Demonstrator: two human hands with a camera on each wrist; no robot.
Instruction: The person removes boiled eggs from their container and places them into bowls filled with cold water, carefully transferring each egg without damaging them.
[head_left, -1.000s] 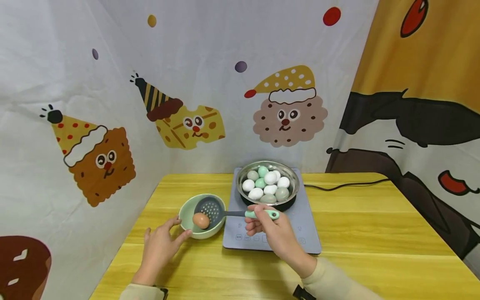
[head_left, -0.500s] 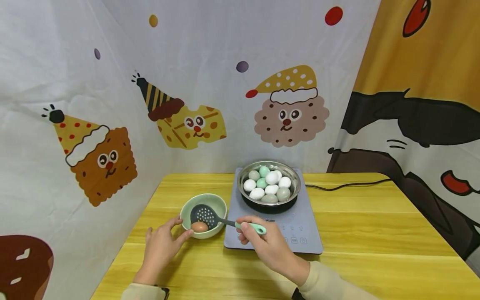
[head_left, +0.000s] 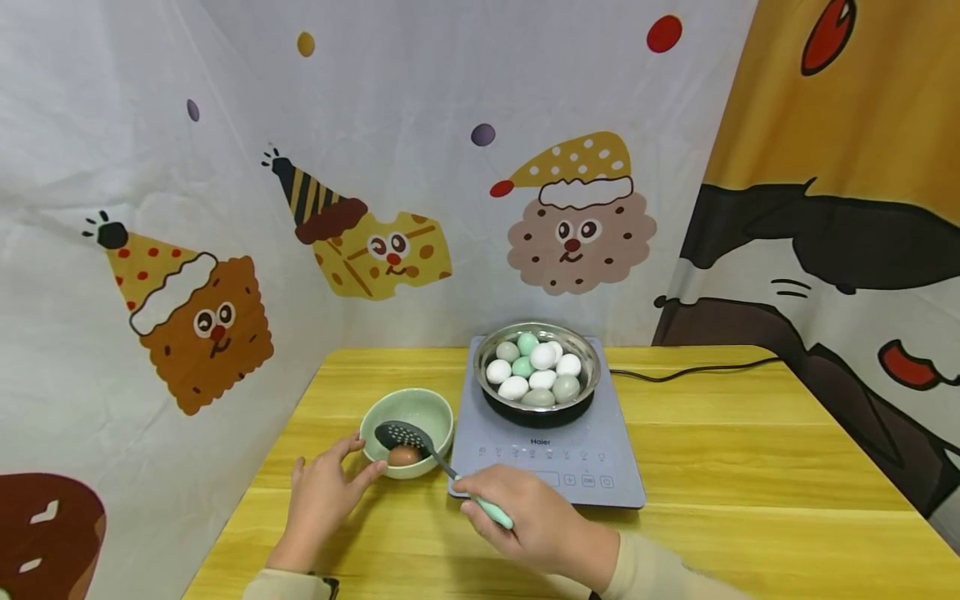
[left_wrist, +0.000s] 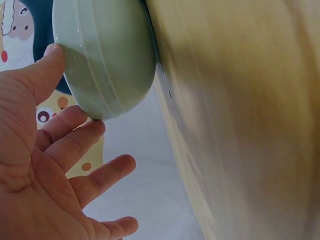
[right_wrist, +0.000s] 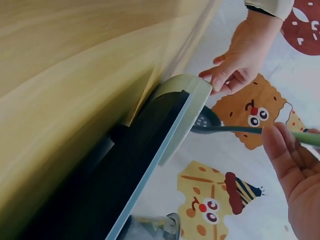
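In the head view a pale green bowl (head_left: pixel 438 408) stands on the table, left of the cooktop. My left hand (head_left: pixel 322 496) holds its near-left rim between thumb and fingers; the left wrist view shows two fingers spread off the bowl. Inside lies a brown egg (head_left: pixel 403 455), partly covered by the dark, perforated head of a slotted spoon (head_left: pixel 397 433). My right hand (head_left: pixel 525 517) grips that spoon's mint handle (head_left: pixel 492 512), which slants down to the right. Whether the egg rests on the spoon or beside it, I cannot tell.
A steel pan (head_left: pixel 592 375) full of white, grey-green and mint eggs sits on a grey induction cooktop (head_left: pixel 615 467). Its black cord (head_left: pixel 675 375) runs right over the wooden table (head_left: pixel 750 467). A printed cloth (head_left: pixel 420 83) hangs behind and at the sides.
My right hand has come down and toward me, so the spoon slants more steeply and its head has tilted. The egg has slid off the spoon's face to the bowl's near side. The left hand stays put.
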